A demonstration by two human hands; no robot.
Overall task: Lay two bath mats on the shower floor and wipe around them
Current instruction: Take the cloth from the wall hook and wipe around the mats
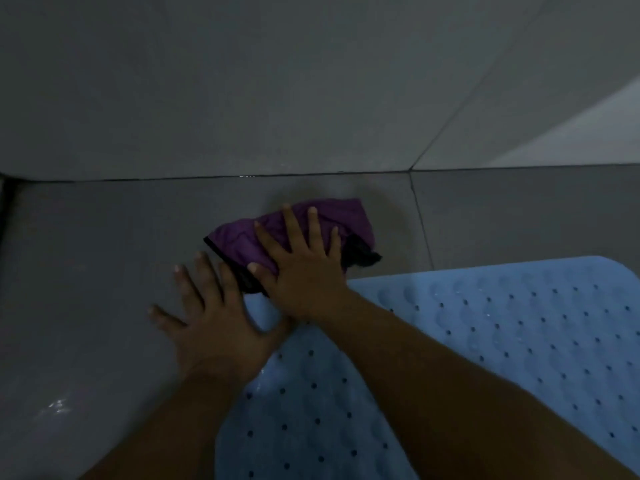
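A light blue bath mat (519,334) with small holes lies flat on the grey tiled floor, filling the lower right. Just beyond its far left corner sits a crumpled purple cloth (242,237) with a dark edge. My right hand (304,268) presses flat on the cloth, fingers spread, holding it against the floor. Spread flat on the bare tile beside the mat's left edge is my left hand (214,323), which holds nothing; its thumb touches the mat. Only one mat is in view.
The grey tiled wall (277,81) meets the floor just behind the cloth. A grout line (420,220) runs across the floor to the right of the cloth. A wet sheen (57,405) shows on the tile at lower left.
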